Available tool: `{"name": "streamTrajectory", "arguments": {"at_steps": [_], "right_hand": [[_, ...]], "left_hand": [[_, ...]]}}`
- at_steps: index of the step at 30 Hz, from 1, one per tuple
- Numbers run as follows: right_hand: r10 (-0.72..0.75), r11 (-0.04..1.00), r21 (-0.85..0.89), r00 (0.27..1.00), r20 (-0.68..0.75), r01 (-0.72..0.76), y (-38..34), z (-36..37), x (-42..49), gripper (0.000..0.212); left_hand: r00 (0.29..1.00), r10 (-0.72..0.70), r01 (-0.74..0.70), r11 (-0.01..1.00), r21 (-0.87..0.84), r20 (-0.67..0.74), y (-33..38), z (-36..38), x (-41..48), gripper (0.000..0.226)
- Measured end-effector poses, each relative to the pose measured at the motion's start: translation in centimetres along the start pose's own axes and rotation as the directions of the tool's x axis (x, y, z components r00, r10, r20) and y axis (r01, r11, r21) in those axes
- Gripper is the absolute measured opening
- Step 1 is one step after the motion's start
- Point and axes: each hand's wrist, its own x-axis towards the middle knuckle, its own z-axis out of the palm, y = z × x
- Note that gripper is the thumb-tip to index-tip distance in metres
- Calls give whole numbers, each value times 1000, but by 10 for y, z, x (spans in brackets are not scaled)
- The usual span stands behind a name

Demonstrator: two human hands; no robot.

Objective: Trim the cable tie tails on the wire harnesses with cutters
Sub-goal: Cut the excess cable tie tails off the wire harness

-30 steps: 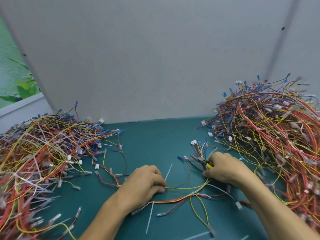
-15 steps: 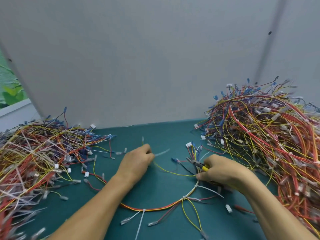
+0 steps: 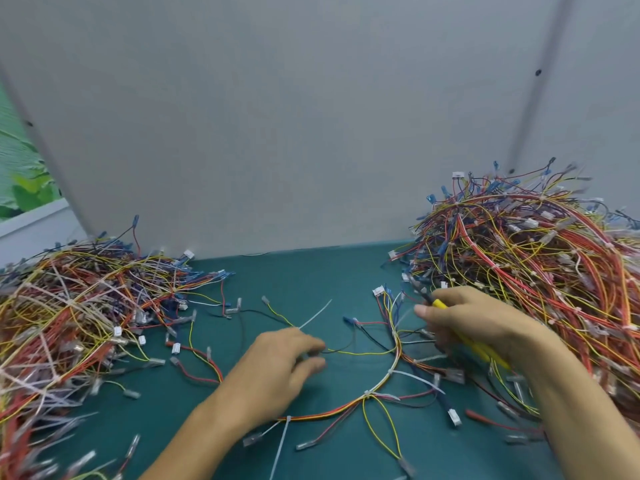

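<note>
A teal counter (image 3: 311,278) runs up to a plain grey wall panel (image 3: 277,133). At centre frame, low down, one wire harness (image 3: 367,396) lies loose on the counter, its red, orange and yellow trunk curving from lower centre up towards the right. Untrimmed white cable tie tails project from it: one (image 3: 315,313) slants up just above the left hand, one (image 3: 280,445) points down towards the bottom edge, and one (image 3: 415,377) lies to the right of the trunk.

The left hand (image 3: 277,372), fingers curled, pinches a thin yellow and black branch of the harness; motion blur hides the exact contact. The right hand (image 3: 485,327) grips the yellow-handled cutters (image 3: 440,304). Their dark head is blurred, so whether the blades are parted cannot be told, and the palm covers much of the handles.

A heap of harnesses (image 3: 69,323) fills the left side, cut off by the left and bottom edges. A taller heap (image 3: 536,265) on the right is cut off by the right edge. A green patch (image 3: 20,174) at the upper left is too blurred to identify.
</note>
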Motion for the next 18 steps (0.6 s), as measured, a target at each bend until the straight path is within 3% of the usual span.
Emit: {"name": "streamTrajectory", "arguments": {"at_steps": [3, 6, 10, 13, 18], "right_hand": [[-98, 993, -73, 993, -62, 93, -6, -7, -7, 34], [-127, 989, -93, 980, -154, 114, -9, -9, -13, 50], [-19, 981, -193, 991, -136, -8, -3, -3, -12, 37], [102, 959, -260, 993, -55, -113, 5, 1, -15, 64], [160, 798, -569, 980, -117, -198, 14, -7, -19, 37]], "left_hand": [[990, 62, -58, 998, -32, 127, 4, 9, -20, 25], [992, 42, -33, 997, -75, 118, 0, 16, -31, 18], [995, 4, 7, 994, -110, 101, -1, 17, -33, 14], [995, -12, 23, 993, -117, 94, 0, 18, -31, 15], [992, -44, 59, 990, -127, 122, 0, 15, -27, 19]]}}
